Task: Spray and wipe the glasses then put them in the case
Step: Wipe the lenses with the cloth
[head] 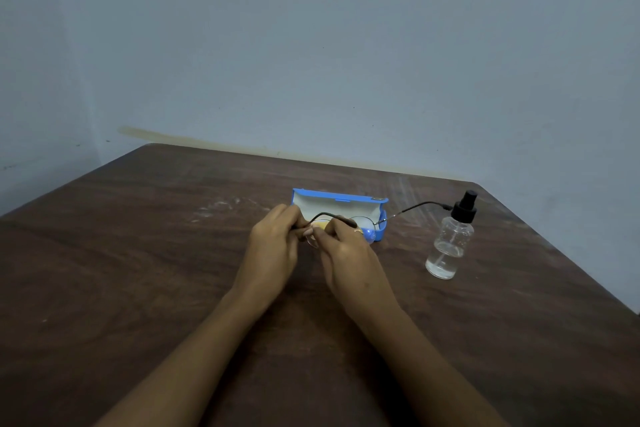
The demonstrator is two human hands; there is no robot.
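Thin dark wire-framed glasses (367, 222) are held in front of an open blue case (341, 202) with a pale lining. My left hand (273, 246) grips the left side of the frame. My right hand (349, 253) pinches a small yellow cloth (321, 225) against the left lens. One temple arm sticks out to the right toward a clear spray bottle (450, 243) with a black pump top, standing upright with a little liquid in it. The case's lower half is mostly hidden behind my hands.
Everything sits on a dark brown wooden table (138, 270), whose far edge meets a pale blue wall and whose right edge runs diagonally past the bottle. Faint white smears mark the tabletop left of the case.
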